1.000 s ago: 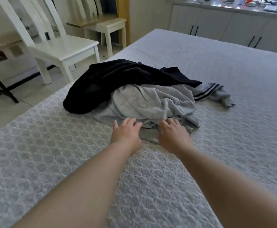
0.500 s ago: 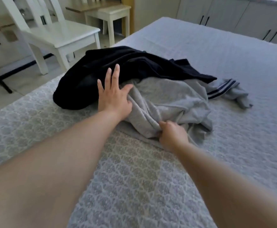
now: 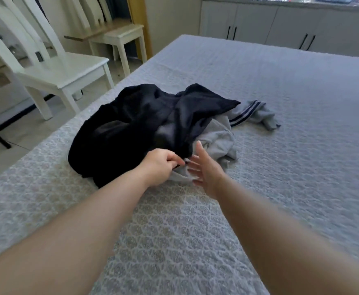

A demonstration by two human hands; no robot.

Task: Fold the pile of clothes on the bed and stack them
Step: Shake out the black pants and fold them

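Right now your left hand [image 3: 160, 165] is the nearer one: its fingers are curled and pinching the near hem of the black garment [image 3: 144, 124], where that dark cloth overlaps the grey garment [image 3: 216, 139]. Your right hand [image 3: 206, 169] hovers just beside it, fingers spread and straight, holding nothing, with the grey fabric directly beyond its fingertips. The pile sits near the left edge of the bed [image 3: 280, 167], its long axis running from near-left to far-right, ending in a grey cuff with 2 navy stripes [image 3: 246, 111]. Black looks thick and fleecy, grey like soft jersey; both are crumpled. The quilted bedspread is textured, so cloth will probably drag rather than slide.
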